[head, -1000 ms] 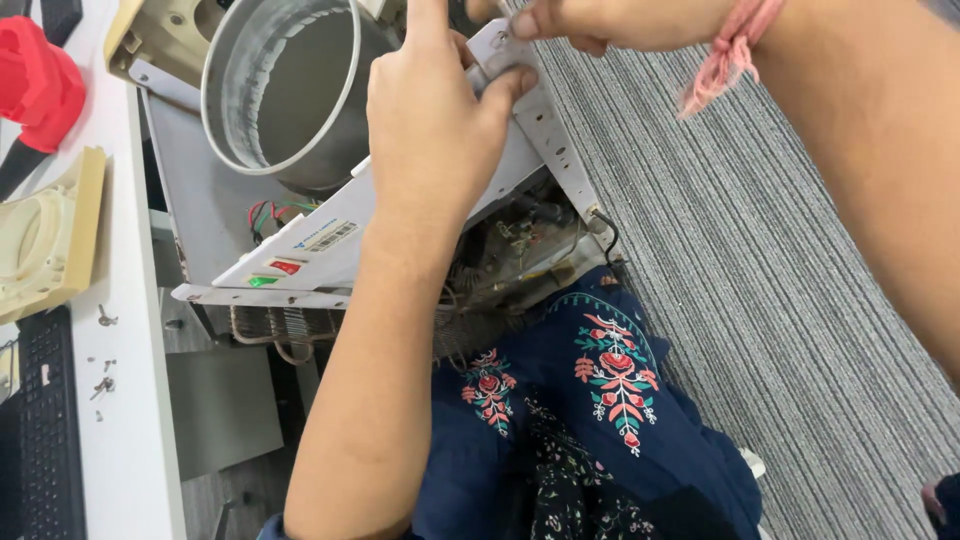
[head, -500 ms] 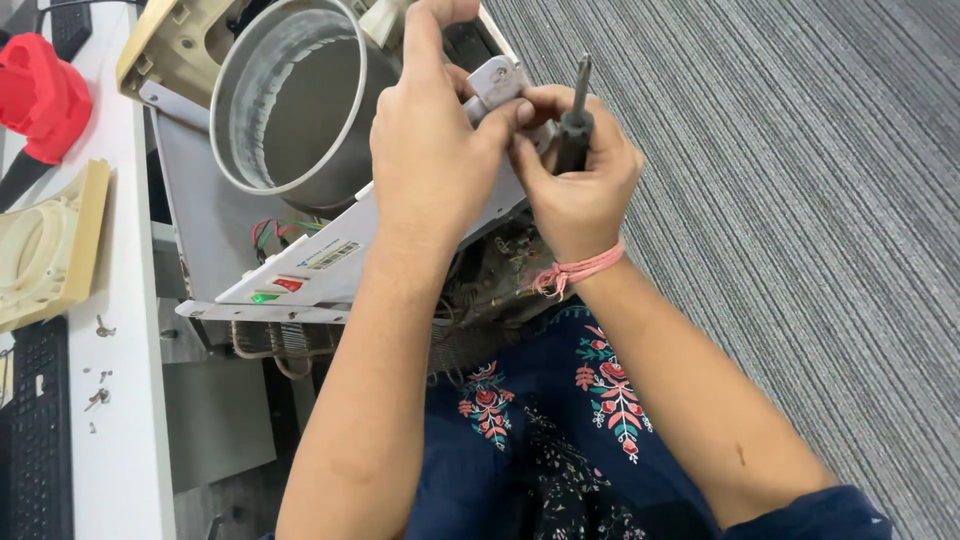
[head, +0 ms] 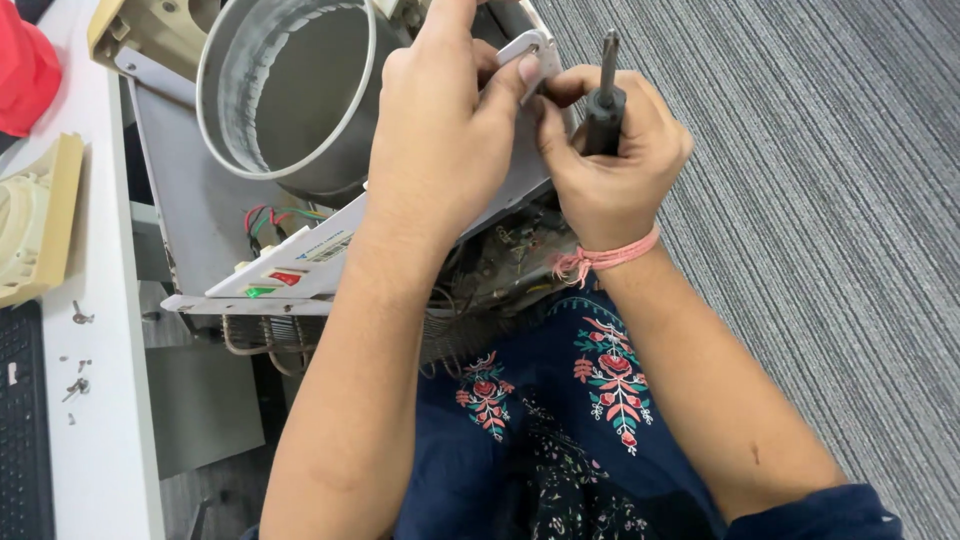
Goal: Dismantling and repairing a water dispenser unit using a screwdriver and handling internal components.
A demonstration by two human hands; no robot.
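Observation:
A dismantled white appliance rests on my lap, its round metal drum [head: 290, 100] open toward me and a white front panel [head: 300, 265] with red and green lights below it. My left hand [head: 450, 130] grips the panel's upper right corner, thumb pressed on a white bracket [head: 535, 50]. My right hand [head: 610, 160] is closed around a black-handled screwdriver [head: 603, 95], shaft pointing up, right beside that bracket. Coloured wires [head: 275, 220] and a dusty circuit board [head: 515, 255] show under the panel.
A white table [head: 100, 400] runs along the left with loose screws [head: 78, 350], a cream plastic part [head: 35, 215], a red object [head: 25, 65] and a black keyboard edge [head: 20, 430]. Grey striped carpet [head: 800, 200] lies to the right.
My right hand came down from the top of the view with the screwdriver and settled beside my left hand at the bracket. The view has closed in on the appliance.

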